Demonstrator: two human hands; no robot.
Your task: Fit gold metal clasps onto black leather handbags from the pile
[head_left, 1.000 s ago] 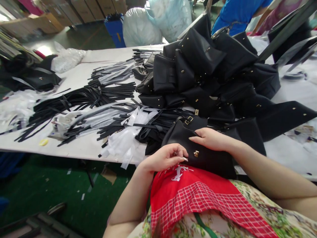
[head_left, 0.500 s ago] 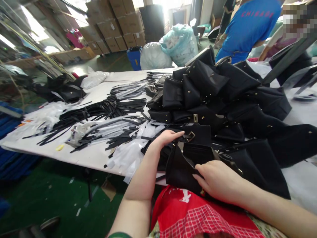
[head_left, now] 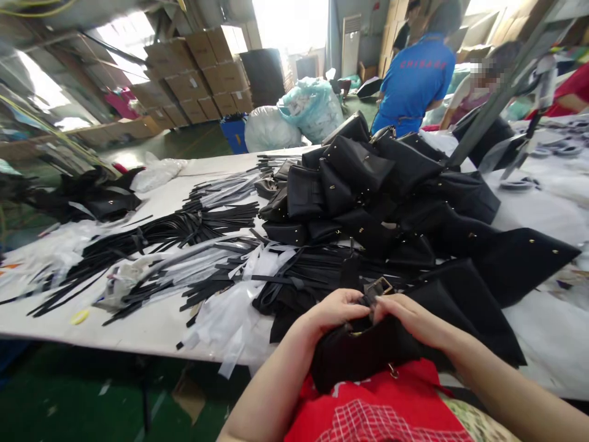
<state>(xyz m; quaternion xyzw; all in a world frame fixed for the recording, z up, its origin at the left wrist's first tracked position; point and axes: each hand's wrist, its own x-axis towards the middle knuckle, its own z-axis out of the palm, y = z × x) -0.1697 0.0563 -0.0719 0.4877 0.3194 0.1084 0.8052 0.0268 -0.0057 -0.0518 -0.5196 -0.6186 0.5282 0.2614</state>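
A black handbag rests against my red apron at the table's front edge. Both hands meet above its top. My left hand is closed, its fingers pinching a dark strap beside a gold square buckle. From the other side my right hand is closed on the same strap, thumb and forefinger close to the left fingertips. The exact spot between the fingers is partly hidden. A small gold ring hangs at the bag's lower side.
Black handbags are piled behind and to the right. Bundles of black straps and white plastic strips spread leftward over the white table. A slanted metal post rises at right. A person in blue stands beyond the pile.
Both hands have come together over the bag; my left hand moved right and down to the strap, my right hand left the bag's front edge. The bag tilted toward me and the view shifted.
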